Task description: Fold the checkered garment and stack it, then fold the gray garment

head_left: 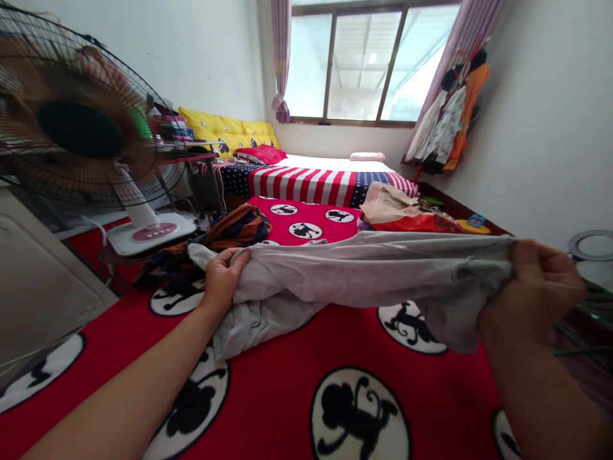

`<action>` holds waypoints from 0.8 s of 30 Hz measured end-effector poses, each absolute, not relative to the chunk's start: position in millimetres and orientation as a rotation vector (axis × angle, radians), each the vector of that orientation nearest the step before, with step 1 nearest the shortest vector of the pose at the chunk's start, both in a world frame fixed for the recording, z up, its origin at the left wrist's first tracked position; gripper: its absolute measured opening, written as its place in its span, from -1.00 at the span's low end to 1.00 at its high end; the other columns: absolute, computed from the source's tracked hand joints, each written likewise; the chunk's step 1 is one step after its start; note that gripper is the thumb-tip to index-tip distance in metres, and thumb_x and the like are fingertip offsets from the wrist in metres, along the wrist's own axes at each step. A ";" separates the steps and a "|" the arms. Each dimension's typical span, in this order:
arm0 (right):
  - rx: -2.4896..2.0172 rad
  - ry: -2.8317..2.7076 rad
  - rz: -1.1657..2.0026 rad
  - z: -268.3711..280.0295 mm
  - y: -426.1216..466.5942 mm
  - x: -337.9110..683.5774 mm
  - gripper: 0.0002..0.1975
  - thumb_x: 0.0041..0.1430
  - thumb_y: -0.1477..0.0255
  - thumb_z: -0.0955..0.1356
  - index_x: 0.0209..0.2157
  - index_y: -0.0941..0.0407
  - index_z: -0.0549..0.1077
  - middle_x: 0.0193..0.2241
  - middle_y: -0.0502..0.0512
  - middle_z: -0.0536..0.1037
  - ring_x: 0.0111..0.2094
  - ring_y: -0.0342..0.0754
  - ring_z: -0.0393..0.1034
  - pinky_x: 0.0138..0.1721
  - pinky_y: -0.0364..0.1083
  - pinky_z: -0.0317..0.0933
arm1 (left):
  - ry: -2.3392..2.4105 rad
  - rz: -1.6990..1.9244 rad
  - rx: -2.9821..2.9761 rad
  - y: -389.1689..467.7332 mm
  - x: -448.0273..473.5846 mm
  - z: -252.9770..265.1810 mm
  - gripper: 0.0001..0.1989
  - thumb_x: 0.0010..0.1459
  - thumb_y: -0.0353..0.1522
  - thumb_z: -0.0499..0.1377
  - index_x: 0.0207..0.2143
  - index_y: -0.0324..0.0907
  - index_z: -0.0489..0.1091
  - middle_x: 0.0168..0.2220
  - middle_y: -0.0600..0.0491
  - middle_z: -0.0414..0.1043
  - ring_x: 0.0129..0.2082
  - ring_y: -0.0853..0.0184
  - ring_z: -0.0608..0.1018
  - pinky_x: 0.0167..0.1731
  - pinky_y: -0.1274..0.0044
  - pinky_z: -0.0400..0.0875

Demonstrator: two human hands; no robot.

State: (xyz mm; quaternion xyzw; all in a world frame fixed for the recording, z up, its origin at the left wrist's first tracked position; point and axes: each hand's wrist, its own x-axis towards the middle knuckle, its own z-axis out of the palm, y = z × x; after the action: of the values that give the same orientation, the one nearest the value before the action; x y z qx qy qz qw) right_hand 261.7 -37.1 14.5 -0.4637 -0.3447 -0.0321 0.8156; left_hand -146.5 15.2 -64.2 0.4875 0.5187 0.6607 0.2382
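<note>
A light grey garment (pixel 364 271) is stretched sideways between my two hands above a red blanket (pixel 278 396) with black monkey figures in white circles. My left hand (pixel 225 275) pinches its left part, and some of the cloth hangs below and left of the fingers. At the other end, my right hand (pixel 539 281) is closed around the bunched fabric. The exact kind of garment cannot be made out. Just beyond my left hand lies a crumpled navy and rust striped cloth (pixel 239 225).
A fan (pixel 79 128) with blurred blades stands at the left. Folded clothes (pixel 390 207) lie at the back right. Behind are a bed with a flag-patterned cover (pixel 311 185), a yellow cushion (pixel 225 131) and a window. Garments (pixel 453 121) hang by the right wall.
</note>
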 end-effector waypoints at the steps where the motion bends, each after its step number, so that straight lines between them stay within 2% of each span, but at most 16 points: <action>1: -0.956 -0.682 -0.056 12.2 -33.6 268.3 -0.85 -0.01 0.31 0.41 -0.47 0.07 0.40 -0.47 0.01 0.40 -0.44 -0.08 0.28 -0.30 -0.02 0.26 | 1.447 1.759 1.434 12.4 -144.3 -62.9 -0.72 -0.03 -0.16 0.29 -0.37 -0.20 0.52 -0.43 0.10 0.50 -0.38 0.33 0.47 -0.35 0.57 0.32; 3: -1.006 -0.638 0.023 1.8 -24.4 284.1 -0.84 -0.07 0.30 0.41 -0.47 0.08 0.41 -0.50 -0.01 0.39 -0.49 -0.10 0.26 -0.33 -0.01 0.26 | 1.477 1.664 1.595 7.4 -139.7 -60.4 -0.74 0.01 -0.18 0.27 -0.35 -0.19 0.53 -0.41 0.10 0.52 -0.36 0.32 0.49 -0.32 0.57 0.34; 5: -1.252 -0.777 0.090 -13.2 -15.1 298.9 -0.78 -0.12 0.28 0.41 -0.42 0.10 0.46 -0.49 0.00 0.43 -0.49 -0.09 0.27 -0.34 -0.01 0.25 | 1.474 1.608 1.695 4.2 -135.5 -58.6 -0.75 0.04 -0.19 0.26 -0.34 -0.19 0.53 -0.39 0.10 0.54 -0.34 0.30 0.51 -0.30 0.56 0.36; 8: -1.629 -1.161 -0.093 -31.5 -7.5 304.8 -0.69 -0.13 0.25 0.40 -0.33 0.12 0.53 -0.36 0.11 0.51 -0.31 0.04 0.37 -0.21 0.05 0.25 | 1.432 1.588 1.762 3.1 -132.5 -58.7 -0.74 0.04 -0.20 0.26 -0.32 -0.20 0.53 -0.35 0.07 0.56 -0.31 0.28 0.53 -0.25 0.55 0.39; 10: -1.654 -1.333 -0.168 -35.7 -8.0 293.7 -0.71 -0.07 0.26 0.38 -0.31 0.11 0.55 -0.29 0.14 0.54 -0.24 0.07 0.40 -0.18 0.04 0.25 | 1.412 1.595 1.770 3.6 -132.7 -59.7 -0.74 0.05 -0.20 0.26 -0.30 -0.21 0.53 -0.32 0.05 0.57 -0.28 0.28 0.54 -0.23 0.54 0.39; 15: -1.595 -1.619 0.045 -41.0 -14.5 246.7 -0.80 0.05 0.31 0.33 -0.34 0.10 0.54 -0.36 0.10 0.57 -0.43 -0.04 0.42 -0.34 -0.07 0.26 | 1.419 1.593 1.775 1.2 -132.8 -58.2 -0.74 0.06 -0.21 0.26 -0.28 -0.21 0.52 -0.30 0.04 0.56 -0.27 0.27 0.54 -0.23 0.54 0.40; 17: -1.623 -1.740 0.058 -51.0 -13.8 236.9 -0.74 0.05 0.34 0.33 -0.22 0.12 0.53 -0.28 0.14 0.58 -0.42 -0.03 0.43 -0.32 -0.05 0.26 | 1.393 1.581 1.790 -1.4 -131.2 -56.2 -0.74 0.06 -0.21 0.26 -0.29 -0.21 0.52 -0.31 0.04 0.56 -0.27 0.28 0.54 -0.23 0.54 0.40; 20: -1.726 -1.841 0.142 -68.5 -10.0 236.8 -0.48 -0.01 0.35 0.37 0.05 0.14 0.42 -0.16 0.19 0.56 -0.43 -0.04 0.42 -0.36 -0.06 0.24 | 1.327 1.539 1.828 -4.9 -129.3 -53.5 -0.75 0.05 -0.21 0.26 -0.33 -0.22 0.51 -0.33 0.03 0.55 -0.29 0.28 0.54 -0.25 0.55 0.40; 22: -1.770 -1.850 0.201 -74.7 -7.8 242.0 -0.41 -0.05 0.35 0.40 0.08 0.15 0.41 -0.22 0.15 0.57 -0.46 -0.04 0.40 -0.40 -0.07 0.22 | 1.292 1.463 1.857 -5.8 -130.4 -51.1 -0.73 0.04 -0.19 0.26 -0.33 -0.22 0.51 -0.35 0.03 0.55 -0.32 0.27 0.54 -0.29 0.55 0.40; 24: -1.750 -1.838 0.256 -73.5 -7.7 246.9 -0.56 -0.06 0.31 0.41 -0.09 0.12 0.53 -0.38 0.09 0.56 -0.46 -0.03 0.39 -0.41 -0.08 0.22 | 1.280 1.353 1.903 -6.2 -134.4 -46.9 -0.70 0.05 -0.16 0.25 -0.32 -0.23 0.52 -0.35 0.01 0.55 -0.33 0.26 0.54 -0.31 0.54 0.39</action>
State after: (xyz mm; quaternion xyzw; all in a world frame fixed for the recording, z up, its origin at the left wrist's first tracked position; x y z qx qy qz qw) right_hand 246.9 -7.7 -73.5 -0.6562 -0.6895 0.0961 0.2912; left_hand -134.4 -6.2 -46.9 0.6942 0.4671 0.4935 0.2373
